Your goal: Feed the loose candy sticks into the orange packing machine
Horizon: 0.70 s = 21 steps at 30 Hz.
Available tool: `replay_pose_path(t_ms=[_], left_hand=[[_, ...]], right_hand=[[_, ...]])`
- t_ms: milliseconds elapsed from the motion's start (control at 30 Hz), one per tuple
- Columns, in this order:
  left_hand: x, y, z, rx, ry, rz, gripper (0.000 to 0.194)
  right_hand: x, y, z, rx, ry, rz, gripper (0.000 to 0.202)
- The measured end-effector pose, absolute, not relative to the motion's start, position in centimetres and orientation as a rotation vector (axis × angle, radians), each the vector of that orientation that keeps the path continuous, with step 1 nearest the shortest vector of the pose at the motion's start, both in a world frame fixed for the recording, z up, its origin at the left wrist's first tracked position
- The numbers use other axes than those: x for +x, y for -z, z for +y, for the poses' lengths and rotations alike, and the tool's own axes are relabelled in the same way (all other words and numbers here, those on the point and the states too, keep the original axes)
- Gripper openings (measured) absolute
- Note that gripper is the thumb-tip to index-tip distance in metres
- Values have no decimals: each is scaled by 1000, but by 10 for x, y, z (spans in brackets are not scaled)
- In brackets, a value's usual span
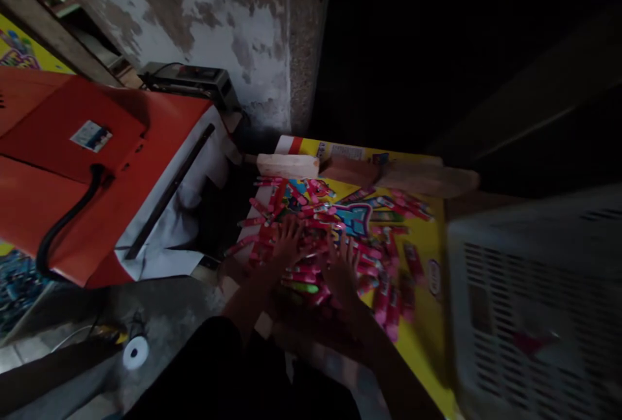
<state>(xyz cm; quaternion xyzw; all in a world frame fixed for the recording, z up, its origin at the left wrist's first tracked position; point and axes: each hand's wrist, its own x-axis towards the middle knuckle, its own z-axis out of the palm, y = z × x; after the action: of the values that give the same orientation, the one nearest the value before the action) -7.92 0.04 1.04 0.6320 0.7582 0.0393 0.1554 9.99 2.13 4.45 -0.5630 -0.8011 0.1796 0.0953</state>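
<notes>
Many small pink tubes [389,297] lie loose in a pile on a yellow printed cardboard sheet [422,329]. My left hand [287,244] rests on the left part of the pile, fingers spread, palm down. Close beside it, my right hand [341,264] is also stretched out flat over the tubes with its fingers apart. Neither hand appears to grip anything. A bright green tube [304,287] lies among the pink ones between the two wrists. The picture is dim and blurred, so small details of the tubes cannot be made out.
An orange machine [170,115] with a hanging white sheet [184,212] stands to the left. Wooden pieces [289,166] border the cardboard's far side. At the right is a pale slotted plastic crate [515,232]. A white roll [135,352] lies at lower left.
</notes>
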Motion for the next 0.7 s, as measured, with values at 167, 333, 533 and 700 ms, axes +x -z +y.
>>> replay_pose_path(t_ms=[167,333,533,700], left_hand=[[-152,12,-3,2113,-133,2059,81],[-242,14,-1,2114,-130,2111,83],[-280,11,14,2090,-329,2136,66],[-248,15,85,2206,-445,1914,52]], right_hand=[[29,-5,99,-1499,-164,-2726,67],[-11,13,91,-1692,-100,-2562,70],[-101,17,17,-1633,-379,-2652,61],[-103,19,40,-1481,-469,-2647,49]])
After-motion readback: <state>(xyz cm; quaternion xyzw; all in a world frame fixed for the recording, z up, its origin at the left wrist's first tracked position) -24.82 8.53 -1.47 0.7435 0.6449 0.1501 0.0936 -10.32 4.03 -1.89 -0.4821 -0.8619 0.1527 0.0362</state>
